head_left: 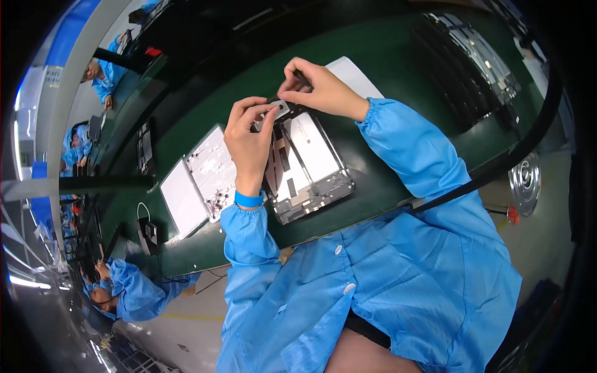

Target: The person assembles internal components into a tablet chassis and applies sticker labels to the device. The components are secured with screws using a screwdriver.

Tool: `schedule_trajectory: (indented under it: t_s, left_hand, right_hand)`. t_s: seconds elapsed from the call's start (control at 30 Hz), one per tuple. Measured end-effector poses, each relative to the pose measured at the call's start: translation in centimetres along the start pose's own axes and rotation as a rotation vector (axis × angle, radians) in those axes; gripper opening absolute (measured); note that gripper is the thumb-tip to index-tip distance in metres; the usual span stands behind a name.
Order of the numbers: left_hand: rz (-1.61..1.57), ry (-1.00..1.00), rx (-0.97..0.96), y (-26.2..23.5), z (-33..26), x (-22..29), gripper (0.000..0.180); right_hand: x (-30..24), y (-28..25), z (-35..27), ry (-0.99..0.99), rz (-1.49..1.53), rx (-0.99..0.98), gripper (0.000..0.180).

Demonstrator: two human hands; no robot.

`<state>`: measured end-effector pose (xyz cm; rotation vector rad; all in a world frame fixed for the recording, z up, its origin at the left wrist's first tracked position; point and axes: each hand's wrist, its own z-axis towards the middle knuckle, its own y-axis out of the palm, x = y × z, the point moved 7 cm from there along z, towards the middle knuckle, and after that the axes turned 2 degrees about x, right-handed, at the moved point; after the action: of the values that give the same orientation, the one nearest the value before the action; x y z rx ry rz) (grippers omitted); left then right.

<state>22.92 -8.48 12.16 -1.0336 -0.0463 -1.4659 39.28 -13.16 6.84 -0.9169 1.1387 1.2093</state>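
Note:
An opened tablet-like device [313, 148] lies on the green table in front of me, with white panels inside and a strip of circuit parts [320, 191] along its near edge. Over its far end, my left hand [249, 140] pinches a small silvery part with a dark round hole [282, 108] between thumb and fingers. Close beside that part, the fingertips of my right hand [326, 88] are pressed together. Something dark shows within its curled fingers, too hidden to name. A blue band [249, 199] circles my left wrist.
Left of the device stands an open white box [186, 193] with many small loose parts. A white sheet [354, 76] lies beyond my right hand. Dark panels [457, 74] are stacked at the far right. A black stand [147, 235] and co-workers in blue [140, 289] are at left.

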Motion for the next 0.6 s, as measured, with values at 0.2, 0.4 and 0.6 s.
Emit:
schedule_trajectory:
  t_s: [0.2, 0.4, 0.6]
  left_hand:
    - [-0.123, -0.097, -0.091, 2.8, 0.3, -1.8, 0.010]
    - [-0.151, -0.186, -0.248, 5.0, 0.4, -3.5, 0.012]
    - [-0.186, -0.204, -0.250, 5.0, 0.2, -3.7, 0.013]
  right_hand:
    - [4.3, -2.4, 0.3, -0.156, -0.189, 0.063, 0.030]
    - [6.0, -3.3, 0.9, -0.029, -0.039, 0.084, 0.026]
    - [5.9, -2.7, 0.0, 0.024, -0.039, 0.024, 0.039]
